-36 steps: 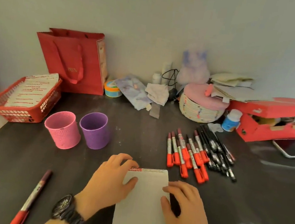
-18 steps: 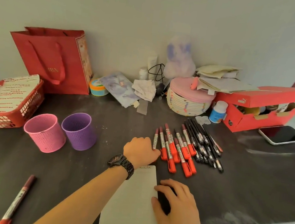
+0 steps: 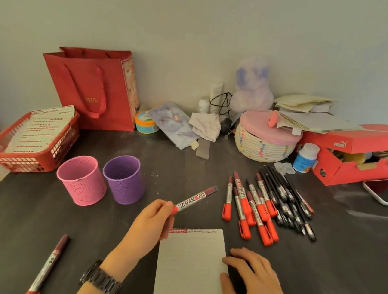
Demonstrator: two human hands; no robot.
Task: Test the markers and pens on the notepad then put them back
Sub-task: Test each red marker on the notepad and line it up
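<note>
Holding marker (image 3: 194,199) by its red cap end in clamped left hand (image 3: 153,222) fingers, barrel slanting up-right away from them, just beyond notepad (image 3: 189,267) top-left corner; pressing its right edge with loose-fingered right hand (image 3: 255,282).

**Reds, Pinks, Purple**

The raised marker (image 3: 195,199) is red and maroon with a white, black-lettered label. The other markers (image 3: 244,204) are red-capped, the pens (image 3: 279,193) black. The notepad (image 3: 189,267) is white, red-printed on top. Dot-perforated pink cup (image 3: 82,182) and purple cup (image 3: 125,182); dark grey table (image 3: 23,212).
</note>
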